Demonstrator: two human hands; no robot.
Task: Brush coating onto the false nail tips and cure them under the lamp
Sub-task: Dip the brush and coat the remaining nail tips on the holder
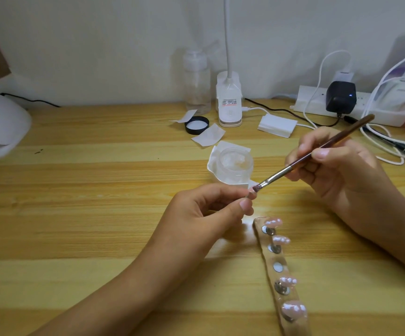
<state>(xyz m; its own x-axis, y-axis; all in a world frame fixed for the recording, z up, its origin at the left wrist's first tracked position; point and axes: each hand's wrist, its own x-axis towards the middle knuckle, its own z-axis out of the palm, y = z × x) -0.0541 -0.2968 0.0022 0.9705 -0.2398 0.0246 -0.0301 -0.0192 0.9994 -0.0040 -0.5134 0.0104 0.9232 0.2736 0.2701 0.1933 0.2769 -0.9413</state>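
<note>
My left hand [204, 212] pinches a small pink false nail tip [325, 190] on its stand between thumb and fingers. My right hand [339, 168] grips a brown-handled brush [318, 152], and its bristles touch the top of that tip. A clear holder strip [282, 277] lies on the table at the lower right with several glossy pink nail tips [273, 222] on magnetic studs; one stud in the middle is bare. An open clear jar of gel [235, 163] sits on white paper just behind my left hand. The white curing lamp [0, 124] stands at the far left edge.
A black jar lid [196, 124], paper wipes [208, 135], a clear bottle [196, 81] and a white clip desk lamp [229, 100] stand at the back. A power strip [347, 105] with chargers and tangled cables fills the back right. The wooden table [87, 202] runs to the wall.
</note>
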